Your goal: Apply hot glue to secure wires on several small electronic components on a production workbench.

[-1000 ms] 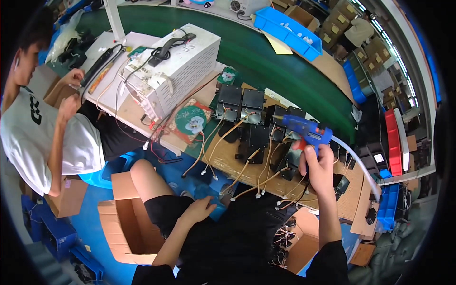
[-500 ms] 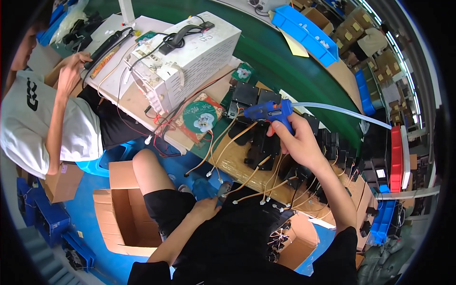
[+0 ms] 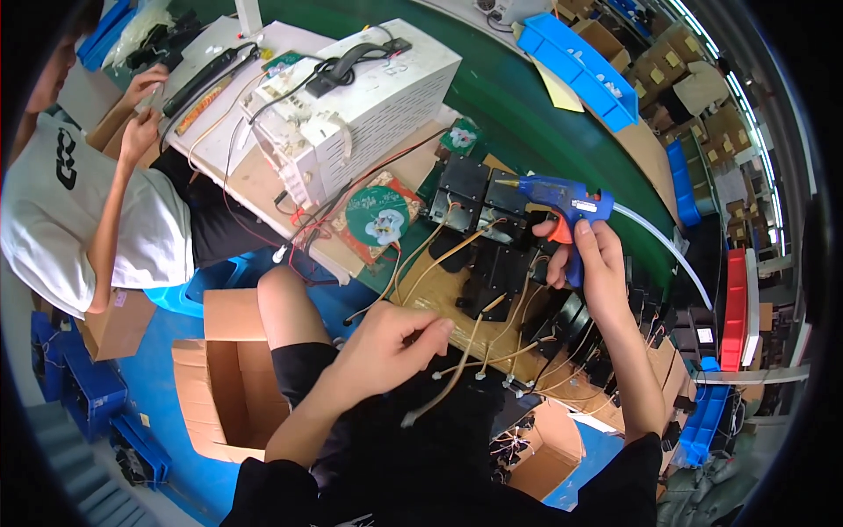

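Observation:
My right hand (image 3: 601, 272) is wrapped around the handle of a blue hot glue gun (image 3: 562, 193) with an orange trigger. A translucent glue stick (image 3: 667, 241) trails from its back. Its nozzle points left, over black boxes (image 3: 463, 179) with tan cables. My left hand (image 3: 382, 350) hovers above my lap at the near edge of the tape-covered board (image 3: 430, 294); its fingers are curled in, thumb on top, and nothing shows in them. Beside it, a tan cable (image 3: 457, 373) with a pale end hangs over the edge. More black boxes stand under and beyond my right hand.
Left of the boxes lies a round green circuit board (image 3: 373, 220), near a white metal case (image 3: 378, 97). A co-worker in a white shirt (image 3: 105, 211) sits at the left. An open carton (image 3: 189, 395) stands on the floor. A blue bin (image 3: 580, 66) is at the back.
My right hand has moved right with the glue gun, whose whole body now shows. My left hand has risen from my lap toward the board edge. The co-worker's hands have shifted.

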A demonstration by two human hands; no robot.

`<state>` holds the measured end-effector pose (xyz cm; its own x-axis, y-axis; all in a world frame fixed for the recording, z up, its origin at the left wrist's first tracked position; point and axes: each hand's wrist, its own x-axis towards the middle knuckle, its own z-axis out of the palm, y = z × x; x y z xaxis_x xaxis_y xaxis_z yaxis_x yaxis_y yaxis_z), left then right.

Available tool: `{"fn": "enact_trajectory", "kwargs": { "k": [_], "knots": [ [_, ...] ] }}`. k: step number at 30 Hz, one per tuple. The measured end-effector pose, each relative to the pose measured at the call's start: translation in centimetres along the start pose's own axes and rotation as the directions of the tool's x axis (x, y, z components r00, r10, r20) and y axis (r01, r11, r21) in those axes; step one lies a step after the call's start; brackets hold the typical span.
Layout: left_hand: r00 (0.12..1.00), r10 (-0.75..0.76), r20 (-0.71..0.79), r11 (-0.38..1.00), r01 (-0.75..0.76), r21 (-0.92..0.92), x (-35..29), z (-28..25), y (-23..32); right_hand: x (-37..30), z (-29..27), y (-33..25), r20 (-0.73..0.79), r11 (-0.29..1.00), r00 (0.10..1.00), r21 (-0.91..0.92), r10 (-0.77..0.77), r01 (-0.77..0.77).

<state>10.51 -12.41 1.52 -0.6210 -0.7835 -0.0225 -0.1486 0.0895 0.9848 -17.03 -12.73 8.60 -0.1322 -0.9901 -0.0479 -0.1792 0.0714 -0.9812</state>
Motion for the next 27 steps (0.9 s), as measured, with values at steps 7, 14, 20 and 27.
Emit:
{"fn": "enact_trajectory", "kwargs": {
  "k": [7,14,20,27],
  "knots": [
    [0.996,-0.007,-0.083,0.998,0.012,0.055,-0.4,1.3,-1.4,-1.2,-3.7,0.7,0.095,0.996,0.995,-0.084,0.042,-0.034],
    [0.986,-0.159,-0.041,0.960,0.165,0.226,-6.2,2.2,-8.8,0.9,-2.6,1.5,0.130,0.939,0.984,-0.337,0.125,-0.075],
    [0.801,-0.289,-0.524,0.914,0.394,0.098,-11.2,-0.4,-15.8,1.7,-2.2,2.8,0.107,0.913,0.992,-0.409,0.064,-0.014],
    [0.724,-0.133,-0.677,0.882,0.398,0.252,-10.2,0.3,-17.7,1.8,-2.0,4.0,0.147,0.910,0.989,-0.414,0.033,0.032]
  ]
}}
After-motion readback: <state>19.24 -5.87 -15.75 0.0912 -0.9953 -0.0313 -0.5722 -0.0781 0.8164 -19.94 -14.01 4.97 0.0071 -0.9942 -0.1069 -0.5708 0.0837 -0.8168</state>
